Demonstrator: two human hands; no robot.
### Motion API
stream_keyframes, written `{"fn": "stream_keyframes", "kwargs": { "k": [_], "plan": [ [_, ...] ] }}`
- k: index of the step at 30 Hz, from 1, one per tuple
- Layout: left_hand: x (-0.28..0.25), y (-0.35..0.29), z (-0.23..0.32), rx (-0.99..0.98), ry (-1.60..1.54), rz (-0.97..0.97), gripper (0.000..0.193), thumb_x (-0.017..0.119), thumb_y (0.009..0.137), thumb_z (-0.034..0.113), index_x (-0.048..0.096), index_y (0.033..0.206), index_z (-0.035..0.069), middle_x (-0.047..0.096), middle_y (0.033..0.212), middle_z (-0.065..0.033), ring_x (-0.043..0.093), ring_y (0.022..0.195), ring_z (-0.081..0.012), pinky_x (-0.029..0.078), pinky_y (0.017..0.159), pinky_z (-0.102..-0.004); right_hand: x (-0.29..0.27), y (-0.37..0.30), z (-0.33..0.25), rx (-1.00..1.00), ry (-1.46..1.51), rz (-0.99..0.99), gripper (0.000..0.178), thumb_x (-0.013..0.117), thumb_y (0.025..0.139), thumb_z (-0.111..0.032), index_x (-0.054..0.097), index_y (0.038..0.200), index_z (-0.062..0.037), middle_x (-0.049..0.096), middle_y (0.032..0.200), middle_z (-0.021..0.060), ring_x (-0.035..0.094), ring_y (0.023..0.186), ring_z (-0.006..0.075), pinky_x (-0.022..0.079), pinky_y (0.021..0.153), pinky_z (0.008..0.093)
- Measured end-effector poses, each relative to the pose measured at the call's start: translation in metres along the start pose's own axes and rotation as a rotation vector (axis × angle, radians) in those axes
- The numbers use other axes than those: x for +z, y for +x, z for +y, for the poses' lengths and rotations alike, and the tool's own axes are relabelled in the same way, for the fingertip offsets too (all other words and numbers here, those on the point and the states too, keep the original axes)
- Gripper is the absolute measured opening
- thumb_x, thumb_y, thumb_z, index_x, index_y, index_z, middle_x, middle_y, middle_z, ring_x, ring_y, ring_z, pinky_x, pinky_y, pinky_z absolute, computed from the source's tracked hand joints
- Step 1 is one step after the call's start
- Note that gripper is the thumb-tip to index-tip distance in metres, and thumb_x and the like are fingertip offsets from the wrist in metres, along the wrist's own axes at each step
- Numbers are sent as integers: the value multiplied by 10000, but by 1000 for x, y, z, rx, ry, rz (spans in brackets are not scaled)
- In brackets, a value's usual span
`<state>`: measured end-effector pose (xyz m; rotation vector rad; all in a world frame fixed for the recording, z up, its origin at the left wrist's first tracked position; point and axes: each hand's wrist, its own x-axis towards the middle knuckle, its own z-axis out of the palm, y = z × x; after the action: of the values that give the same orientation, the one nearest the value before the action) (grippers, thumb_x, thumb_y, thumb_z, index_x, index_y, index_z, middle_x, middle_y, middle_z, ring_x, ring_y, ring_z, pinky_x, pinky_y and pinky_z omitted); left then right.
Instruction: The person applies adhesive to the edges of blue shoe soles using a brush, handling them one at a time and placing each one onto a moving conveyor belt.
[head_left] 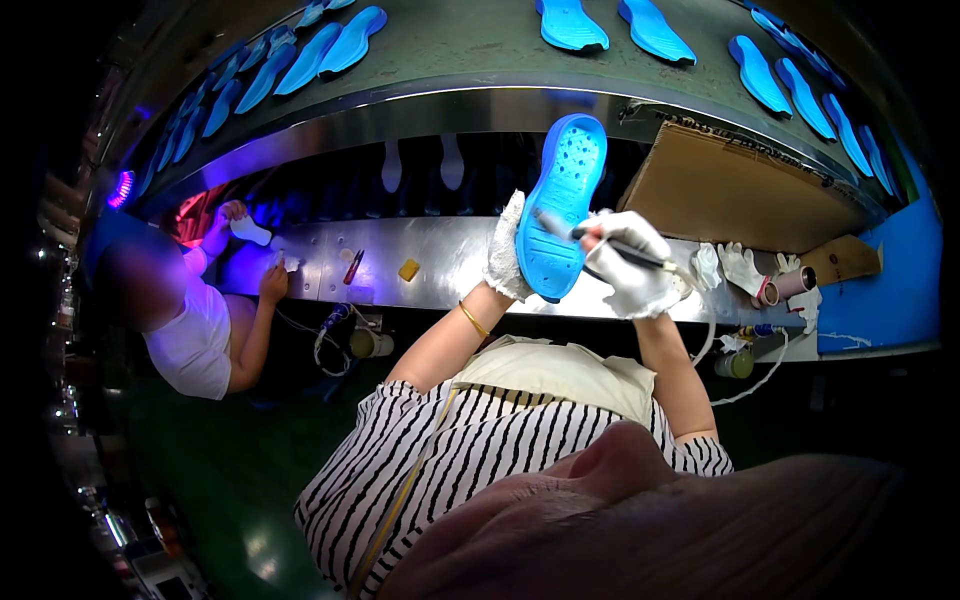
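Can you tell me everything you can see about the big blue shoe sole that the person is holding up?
The sole is bright blue, long and rounded, and looks like rubber or foam. Its upper end has many holes or dimples; ridges cross the lower part. It's held up at a slant, its top leaning right, in front of the metal bench. The gloved left hand grips its left edge. The gloved right hand holds a blurry-tipped tool at its middle; touching or just above, I can't tell.

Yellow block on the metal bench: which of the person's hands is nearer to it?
Left. The left hand, holding the blue sole by its left side, appears right of the yellow block; the right hand, with a slim tool, is farther right.
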<state>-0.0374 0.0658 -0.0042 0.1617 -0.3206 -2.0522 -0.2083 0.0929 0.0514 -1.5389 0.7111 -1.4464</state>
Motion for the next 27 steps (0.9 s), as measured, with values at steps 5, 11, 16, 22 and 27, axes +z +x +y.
{"fn": "stream_keyframes", "kwargs": {
  "k": [5, 11, 16, 22, 27],
  "plan": [
    [8, -7, -12, -111, 1, 37, 725, 337, 958, 603, 406, 1397, 30, 534, 1306, -216, 572, 1146, -369, 441, 1025, -510, -14, 30, 14, -198, -328, 271, 146, 694, 791, 56, 657, 924, 7, 669, 898, 98, 663, 765, 139, 538, 714, 261],
    [6, -8, -4, -82, 35, 6, 748, 318, 957, 619, 383, 1419, 34, 526, 1316, -226, 575, 1141, -390, 455, 1005, -521, -29, 26, 16, -224, -247, 134, 139, 732, 746, 43, 668, 865, 8, 665, 862, 90, 652, 781, 155, 523, 783, 295],
    [12, -10, -8, -90, 202, -36, 760, 314, 956, 626, 386, 1416, 26, 533, 1307, -226, 591, 1122, -380, 483, 980, -487, -39, 54, 13, -520, -616, 177, 156, 709, 718, 40, 662, 844, -38, 672, 858, 107, 661, 777, 225, 530, 732, 317],
    [-20, -10, 8, -50, 192, 105, 723, 380, 954, 602, 434, 1376, 18, 592, 1230, -194, 624, 1070, -312, 522, 926, -426, -11, 0, -7, -394, -512, -242, 201, 719, 688, 68, 632, 841, -31, 667, 878, 114, 650, 816, 251, 512, 728, 347],
    [0, -14, 11, -55, 204, 118, 687, 415, 958, 570, 428, 1374, 23, 585, 1225, -194, 624, 1073, -319, 538, 906, -432, -30, 4, -4, -278, -336, -106, 206, 702, 697, 96, 657, 866, -12, 679, 937, 127, 663, 855, 229, 528, 785, 317]
  ]
}}
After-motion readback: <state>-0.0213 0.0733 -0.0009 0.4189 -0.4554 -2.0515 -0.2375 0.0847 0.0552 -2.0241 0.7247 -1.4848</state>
